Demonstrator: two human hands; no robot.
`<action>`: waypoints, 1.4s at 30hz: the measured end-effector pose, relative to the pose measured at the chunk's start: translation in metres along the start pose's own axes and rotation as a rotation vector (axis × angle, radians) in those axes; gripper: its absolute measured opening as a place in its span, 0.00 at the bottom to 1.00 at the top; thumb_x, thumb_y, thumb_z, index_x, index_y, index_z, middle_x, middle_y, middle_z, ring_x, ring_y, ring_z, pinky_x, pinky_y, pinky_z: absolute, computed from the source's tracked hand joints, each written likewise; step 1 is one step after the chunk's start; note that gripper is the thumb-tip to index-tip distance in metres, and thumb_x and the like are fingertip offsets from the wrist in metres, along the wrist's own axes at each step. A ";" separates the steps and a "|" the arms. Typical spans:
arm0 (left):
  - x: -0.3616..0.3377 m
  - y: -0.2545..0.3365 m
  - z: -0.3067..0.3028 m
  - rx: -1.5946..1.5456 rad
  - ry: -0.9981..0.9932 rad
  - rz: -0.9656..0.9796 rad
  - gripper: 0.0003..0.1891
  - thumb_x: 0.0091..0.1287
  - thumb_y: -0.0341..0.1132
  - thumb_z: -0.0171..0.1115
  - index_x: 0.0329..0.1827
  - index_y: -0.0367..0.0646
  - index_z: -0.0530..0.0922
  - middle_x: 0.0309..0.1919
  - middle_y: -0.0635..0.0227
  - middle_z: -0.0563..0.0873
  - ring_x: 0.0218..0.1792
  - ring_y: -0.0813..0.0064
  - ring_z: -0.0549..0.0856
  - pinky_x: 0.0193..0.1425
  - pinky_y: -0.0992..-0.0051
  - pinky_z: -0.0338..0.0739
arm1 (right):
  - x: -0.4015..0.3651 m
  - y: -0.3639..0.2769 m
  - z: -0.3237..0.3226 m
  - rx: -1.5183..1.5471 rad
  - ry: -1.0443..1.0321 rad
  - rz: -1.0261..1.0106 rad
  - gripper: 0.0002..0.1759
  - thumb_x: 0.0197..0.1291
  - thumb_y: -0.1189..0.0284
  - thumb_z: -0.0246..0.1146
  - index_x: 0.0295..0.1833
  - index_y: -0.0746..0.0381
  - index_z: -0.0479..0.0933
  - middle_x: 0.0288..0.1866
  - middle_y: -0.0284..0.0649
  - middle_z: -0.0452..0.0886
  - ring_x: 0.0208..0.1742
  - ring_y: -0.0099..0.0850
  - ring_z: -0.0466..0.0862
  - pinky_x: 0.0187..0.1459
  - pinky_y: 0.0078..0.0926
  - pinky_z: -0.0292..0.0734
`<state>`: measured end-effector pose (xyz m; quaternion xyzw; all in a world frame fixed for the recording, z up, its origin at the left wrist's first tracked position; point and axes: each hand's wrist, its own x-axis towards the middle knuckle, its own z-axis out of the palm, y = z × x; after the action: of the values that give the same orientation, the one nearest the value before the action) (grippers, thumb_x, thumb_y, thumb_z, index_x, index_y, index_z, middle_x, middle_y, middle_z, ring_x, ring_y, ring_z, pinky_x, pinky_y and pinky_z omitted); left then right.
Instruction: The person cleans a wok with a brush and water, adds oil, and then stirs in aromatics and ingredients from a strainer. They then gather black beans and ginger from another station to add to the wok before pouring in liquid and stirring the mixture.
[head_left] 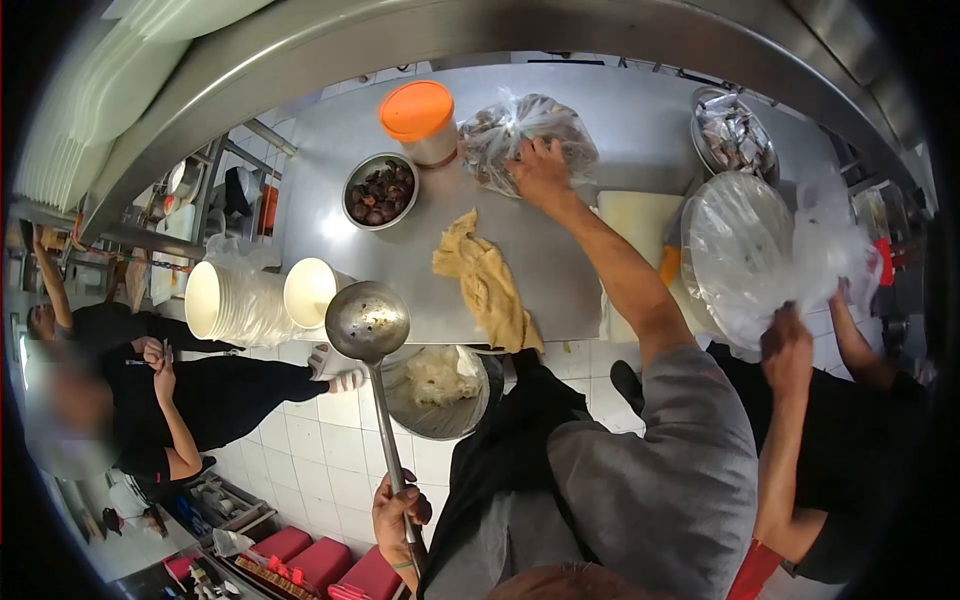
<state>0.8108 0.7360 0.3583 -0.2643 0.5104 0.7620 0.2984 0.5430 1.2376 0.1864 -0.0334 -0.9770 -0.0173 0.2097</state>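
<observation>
My left hand [396,512] is closed around the handle of a large metal ladle [367,318], whose bowl is turned up at the counter's front edge with small bits in it. At the back of the counter, my right hand [540,170] grips the top of a clear plastic bag [570,135] with dark contents. Left of the bag stands a tub with an orange lid [416,110]. A metal bowl of dark round pieces [381,192] sits nearby. A crumpled yellow cloth [484,280] lies on the steel counter [400,262] below my right hand.
Stacked cream containers [205,300] and a single cream tub [307,290] stand front left. A lined bin [440,385] is below the counter. At right, a co-worker's hands [787,345] handle clear plastic [740,240], near cutting boards [640,225]. Other people [160,400] stand at left.
</observation>
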 end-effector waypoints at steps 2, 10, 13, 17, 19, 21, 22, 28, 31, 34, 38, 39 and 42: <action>-0.003 -0.002 -0.003 -0.012 -0.004 0.007 0.11 0.61 0.24 0.65 0.45 0.36 0.75 0.14 0.73 0.70 0.11 0.78 0.70 0.16 0.78 0.64 | 0.001 -0.007 0.005 0.015 0.021 0.002 0.08 0.63 0.68 0.63 0.40 0.53 0.89 0.52 0.40 0.79 0.60 0.41 0.74 0.65 0.56 0.60; -0.013 -0.014 -0.018 -0.010 -0.013 0.054 0.11 0.60 0.24 0.66 0.44 0.36 0.75 0.14 0.73 0.71 0.11 0.78 0.70 0.16 0.78 0.64 | 0.020 -0.009 -0.016 0.094 -0.195 0.168 0.15 0.57 0.70 0.68 0.51 0.55 0.84 0.56 0.39 0.81 0.65 0.40 0.75 0.64 0.55 0.63; -0.015 -0.015 -0.025 -0.038 -0.018 0.059 0.11 0.60 0.24 0.66 0.44 0.36 0.75 0.14 0.73 0.71 0.11 0.79 0.70 0.16 0.78 0.64 | 0.028 -0.008 -0.004 0.079 -0.223 0.201 0.22 0.55 0.70 0.69 0.58 0.53 0.80 0.60 0.40 0.79 0.68 0.41 0.73 0.66 0.57 0.62; -0.021 -0.020 -0.037 -0.043 -0.040 0.068 0.11 0.59 0.23 0.66 0.44 0.36 0.76 0.14 0.72 0.71 0.11 0.79 0.70 0.16 0.78 0.65 | 0.022 -0.004 -0.017 0.122 -0.110 0.344 0.32 0.55 0.68 0.71 0.67 0.49 0.75 0.68 0.42 0.74 0.71 0.43 0.70 0.69 0.60 0.60; -0.025 -0.024 -0.046 -0.043 -0.043 0.049 0.11 0.59 0.23 0.65 0.44 0.36 0.76 0.14 0.72 0.71 0.11 0.79 0.70 0.16 0.78 0.65 | 0.008 0.001 -0.040 0.152 -0.012 0.465 0.37 0.53 0.67 0.74 0.70 0.49 0.73 0.70 0.41 0.73 0.72 0.45 0.69 0.69 0.59 0.61; -0.027 -0.027 -0.051 -0.037 -0.054 0.048 0.11 0.59 0.23 0.65 0.44 0.36 0.76 0.14 0.72 0.71 0.11 0.79 0.70 0.16 0.78 0.65 | -0.011 0.009 -0.065 0.212 -0.035 0.630 0.41 0.49 0.68 0.77 0.72 0.50 0.72 0.71 0.40 0.72 0.73 0.48 0.68 0.69 0.57 0.63; -0.029 -0.027 -0.054 -0.026 -0.060 0.045 0.11 0.59 0.23 0.65 0.44 0.36 0.76 0.14 0.72 0.71 0.11 0.79 0.70 0.16 0.78 0.66 | -0.026 0.024 -0.044 0.342 0.006 0.605 0.42 0.47 0.68 0.79 0.70 0.52 0.73 0.69 0.42 0.73 0.71 0.48 0.70 0.68 0.54 0.66; -0.024 -0.029 -0.060 0.013 -0.048 0.022 0.12 0.59 0.23 0.66 0.44 0.37 0.76 0.14 0.71 0.72 0.11 0.78 0.70 0.16 0.77 0.66 | -0.047 0.076 0.017 0.743 0.092 0.502 0.38 0.45 0.79 0.79 0.65 0.57 0.76 0.66 0.44 0.77 0.68 0.38 0.76 0.66 0.33 0.74; -0.023 -0.027 -0.058 0.023 -0.051 0.014 0.11 0.59 0.23 0.66 0.44 0.37 0.77 0.14 0.71 0.72 0.11 0.78 0.70 0.16 0.77 0.66 | -0.043 0.069 0.004 0.853 0.120 0.502 0.33 0.48 0.82 0.77 0.63 0.60 0.78 0.64 0.44 0.80 0.64 0.32 0.79 0.64 0.26 0.76; -0.021 -0.025 -0.055 0.012 -0.063 0.032 0.11 0.59 0.24 0.66 0.44 0.37 0.76 0.14 0.71 0.72 0.11 0.78 0.70 0.16 0.77 0.66 | -0.047 0.066 0.006 0.864 0.176 0.471 0.29 0.52 0.82 0.76 0.62 0.62 0.79 0.63 0.43 0.81 0.61 0.29 0.81 0.60 0.24 0.78; -0.021 -0.017 -0.045 -0.024 -0.087 0.034 0.11 0.60 0.24 0.66 0.44 0.37 0.76 0.14 0.72 0.72 0.11 0.79 0.70 0.15 0.78 0.66 | -0.051 0.077 0.034 0.824 0.252 0.435 0.28 0.57 0.77 0.76 0.64 0.65 0.78 0.64 0.43 0.81 0.58 0.27 0.82 0.56 0.25 0.79; -0.021 -0.016 -0.043 -0.024 -0.080 0.037 0.11 0.60 0.24 0.66 0.44 0.37 0.76 0.14 0.72 0.72 0.11 0.79 0.71 0.15 0.78 0.66 | -0.051 0.077 0.035 0.828 0.234 0.457 0.28 0.58 0.75 0.76 0.64 0.65 0.78 0.64 0.43 0.81 0.57 0.27 0.82 0.56 0.25 0.79; -0.017 -0.013 -0.039 -0.020 -0.062 0.049 0.11 0.60 0.24 0.66 0.44 0.37 0.75 0.14 0.72 0.72 0.11 0.79 0.71 0.15 0.78 0.66 | -0.043 0.077 0.024 0.936 0.135 0.568 0.29 0.61 0.69 0.76 0.65 0.65 0.77 0.64 0.44 0.82 0.57 0.26 0.83 0.57 0.26 0.79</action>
<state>0.8359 0.6999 0.3492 -0.2309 0.4996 0.7820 0.2925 0.5783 1.3129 0.1487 -0.1977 -0.8174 0.4740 0.2610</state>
